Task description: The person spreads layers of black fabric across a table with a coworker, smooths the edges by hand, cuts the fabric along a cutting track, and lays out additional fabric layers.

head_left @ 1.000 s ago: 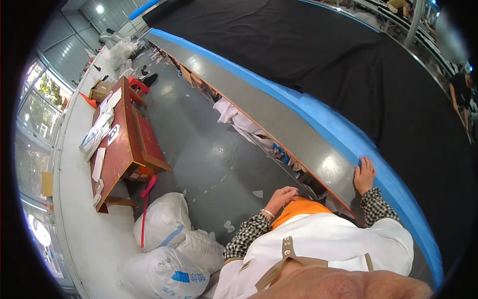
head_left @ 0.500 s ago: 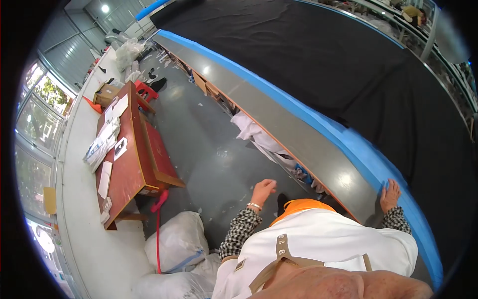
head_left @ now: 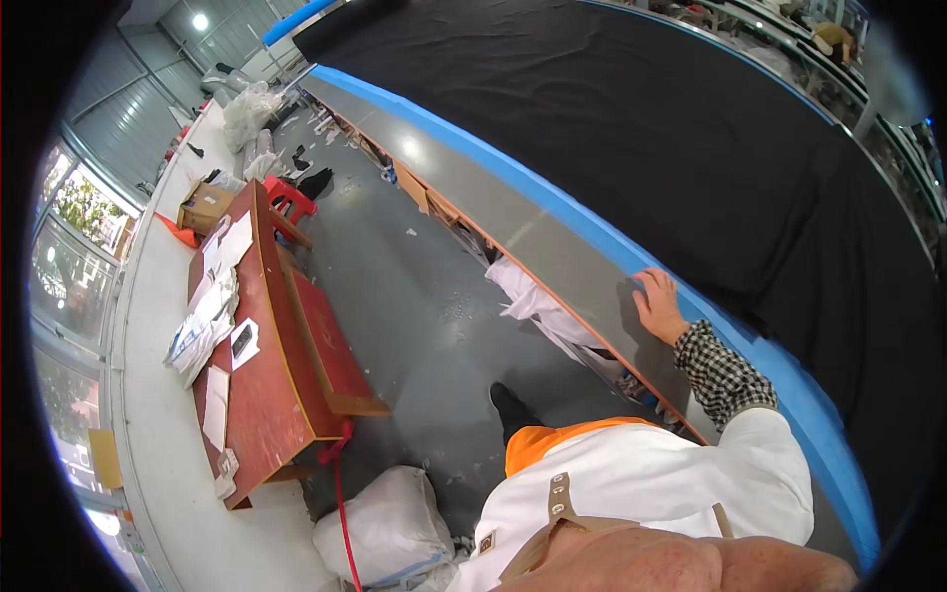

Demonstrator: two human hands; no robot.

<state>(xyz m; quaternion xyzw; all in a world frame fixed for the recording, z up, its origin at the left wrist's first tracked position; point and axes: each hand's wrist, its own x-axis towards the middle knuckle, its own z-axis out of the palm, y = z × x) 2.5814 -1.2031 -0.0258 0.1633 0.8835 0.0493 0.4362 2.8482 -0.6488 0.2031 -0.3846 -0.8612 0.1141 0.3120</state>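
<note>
The blue sheet (head_left: 604, 233) lies on the bench (head_left: 552, 255), below the black fabric (head_left: 671, 148). At its edge is the right hand (head_left: 661, 308), its grip released; the left grip one cannot tell. Opposite stands a red desk (head_left: 264, 380).

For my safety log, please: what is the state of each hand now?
Left hand: out of view, cannot be told.
Right hand: open, at the blue sheet edge, nothing visibly held.

Reddish tabletop (head_left: 266, 395): white papers (head_left: 237, 240), crumpled plastic bag (head_left: 202, 335) | cardboard box (head_left: 205, 207) near its far end | red stool (head_left: 285, 198) beside tabletop | white sack (head_left: 390, 523) on grey floor (head_left: 439, 296), thin red pole (head_left: 345, 523) crossing it | windows (head_left: 69, 281) at left
</note>
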